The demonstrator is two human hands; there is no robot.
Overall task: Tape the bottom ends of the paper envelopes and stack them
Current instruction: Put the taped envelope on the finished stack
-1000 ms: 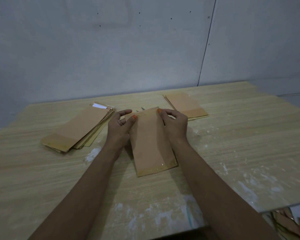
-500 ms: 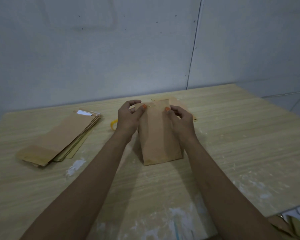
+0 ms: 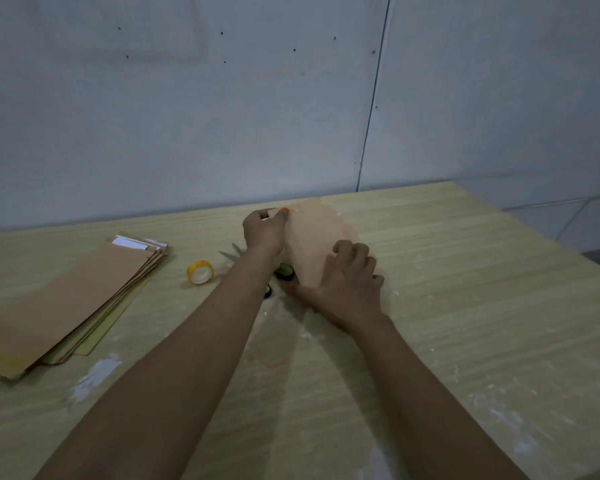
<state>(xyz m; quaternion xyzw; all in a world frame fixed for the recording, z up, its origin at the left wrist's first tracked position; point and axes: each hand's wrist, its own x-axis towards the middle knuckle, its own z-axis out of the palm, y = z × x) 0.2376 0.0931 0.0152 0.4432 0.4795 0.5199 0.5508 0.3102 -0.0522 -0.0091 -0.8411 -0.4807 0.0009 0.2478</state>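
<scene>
Two hands on one envelope point(image 3: 314, 244) | left hand point(image 3: 264, 232) pinched its far top corner, right hand point(image 3: 350, 285) gripped its near edge | step, judged: taping finished, moving it | next: onto stack point(image 3: 73, 299) left of left hand

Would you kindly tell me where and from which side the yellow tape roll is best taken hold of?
Take the small yellow tape roll across its outer rim, one fingertip in the open core, coming from above and its left. It stands tilted on the light wooden table with the core facing the camera, and the left forearm and scissors crowd its right.
</scene>
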